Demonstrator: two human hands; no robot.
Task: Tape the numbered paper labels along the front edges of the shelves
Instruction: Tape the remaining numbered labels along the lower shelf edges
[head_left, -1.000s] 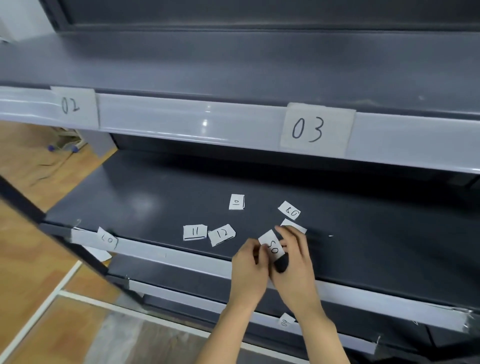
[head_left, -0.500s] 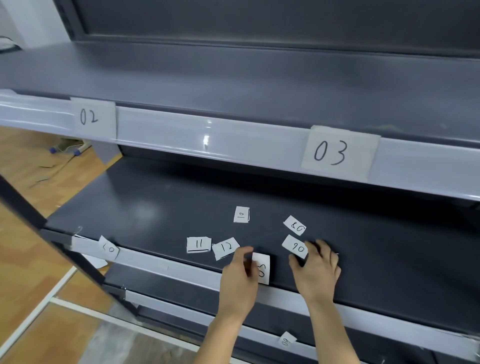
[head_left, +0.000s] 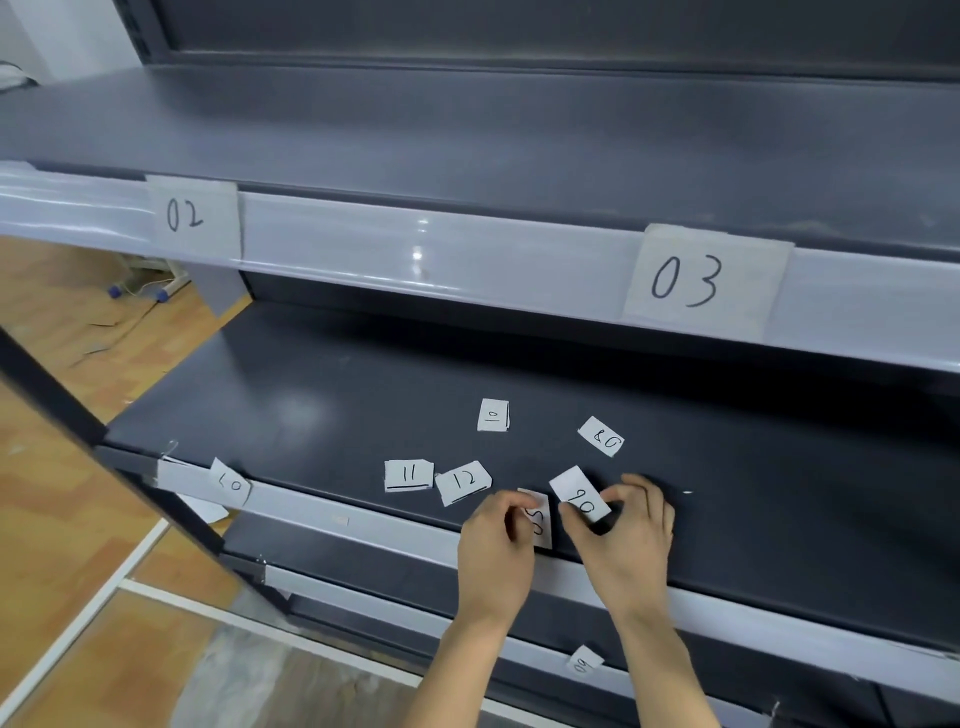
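My left hand pinches label 05, at its 1 o'clock, on the shelf front edge. My right hand pinches label 90 at its 10 o'clock, long axis 11-to-5. The edge lies at 6 o'clock from it.

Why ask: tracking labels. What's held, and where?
Right fingers pinch the 90 label by its near end; left fingers hold the 05 label by its left edge.

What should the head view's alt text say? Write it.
A person's left hand holds a small white paper label against the dark grey metal shelf's pale front edge, while the right hand pinches another white label marked 90. Four more numbered labels lie loose behind.
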